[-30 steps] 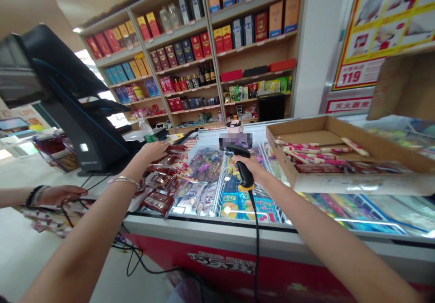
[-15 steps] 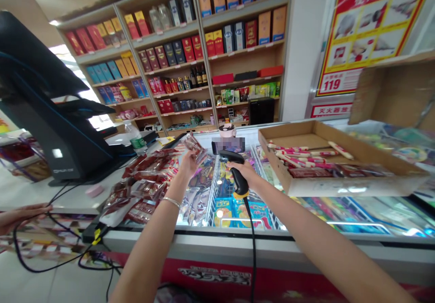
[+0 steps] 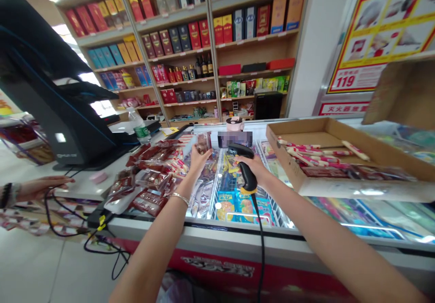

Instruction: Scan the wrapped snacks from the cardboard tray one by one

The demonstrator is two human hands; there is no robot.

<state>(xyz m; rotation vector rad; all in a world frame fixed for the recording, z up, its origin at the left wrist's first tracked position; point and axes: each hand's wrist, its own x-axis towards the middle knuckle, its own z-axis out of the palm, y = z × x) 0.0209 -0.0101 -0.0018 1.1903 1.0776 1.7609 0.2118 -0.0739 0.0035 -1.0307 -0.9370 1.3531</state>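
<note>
My left hand (image 3: 199, 161), with a bracelet at the wrist, grips a clear-wrapped brown snack packet (image 3: 204, 142) upright above the freezer's glass. Wrapped around the handle of a black barcode scanner (image 3: 248, 177) is my right hand (image 3: 257, 168). The scanner's head points left toward the packet, a short gap apart from it, and its cord hangs down over the freezer front. A pile of similar brown packets (image 3: 152, 178) lies left of my left hand, some mixed with red-and-white sticks.
An open cardboard box (image 3: 340, 188) of wrapped sticks and brown packets stands on the freezer at right. A dark monitor stand (image 3: 68, 126) and a water bottle (image 3: 140, 128) are at left. Another person's hand (image 3: 42, 187) touches black cables at far left.
The packet in my left hand has turned more upright and faces the scanner. The view has shifted a little. At left, the other person's hand reaches further in with the cables.
</note>
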